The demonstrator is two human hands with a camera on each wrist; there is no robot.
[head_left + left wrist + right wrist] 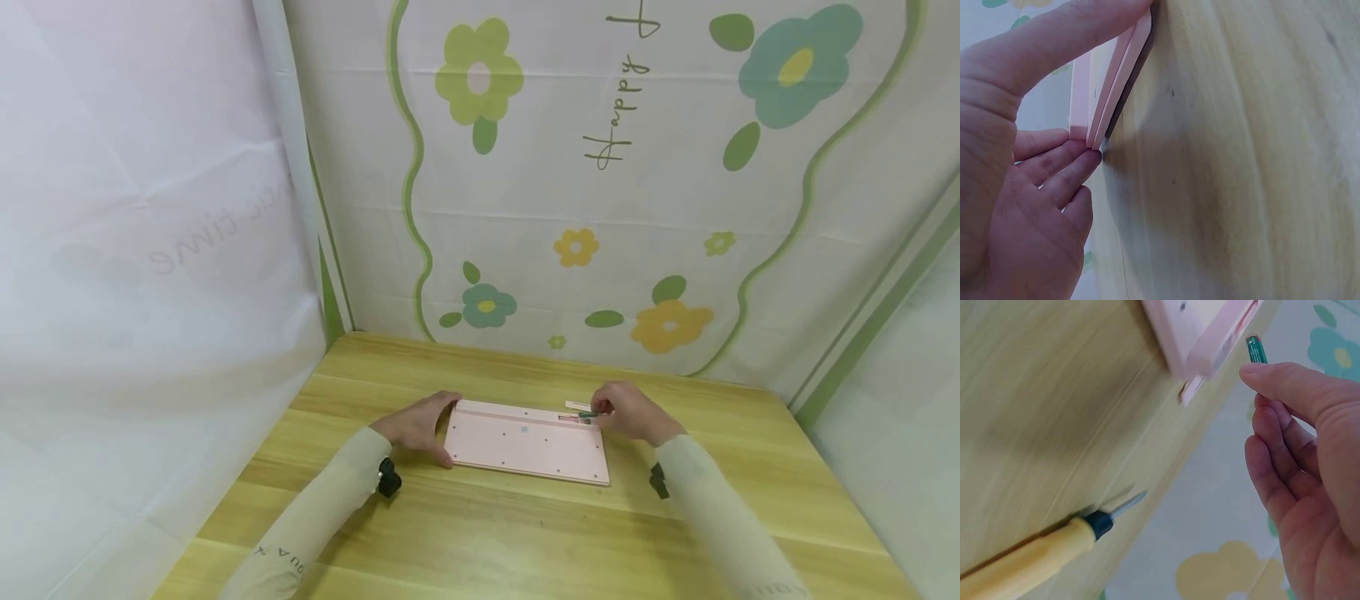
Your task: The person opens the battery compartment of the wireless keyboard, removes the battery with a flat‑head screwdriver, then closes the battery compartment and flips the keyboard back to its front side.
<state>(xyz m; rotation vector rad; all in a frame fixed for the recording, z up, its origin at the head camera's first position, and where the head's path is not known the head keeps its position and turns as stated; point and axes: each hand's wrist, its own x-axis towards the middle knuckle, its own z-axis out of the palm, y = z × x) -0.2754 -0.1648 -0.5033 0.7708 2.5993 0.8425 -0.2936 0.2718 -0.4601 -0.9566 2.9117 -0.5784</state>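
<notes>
A pink keyboard [525, 450] lies underside up on the wooden table, small screws dotted over its back. Its battery compartment [568, 418] is uncovered near the far right corner. My left hand [416, 425] holds the keyboard's left end, thumb at the near corner and fingers at the far one. Between thumb and fingers my right hand [630, 411] pinches a green battery [1257, 350], right over the compartment in the head view. Just behind the keyboard lies the small pink battery cover [577, 406].
A screwdriver [1041, 562] with a yellow handle lies on the table [1054, 412] near my right hand, its metal tip toward the table's far side. White flower-printed curtains [525, 192] hang behind the table and along both sides.
</notes>
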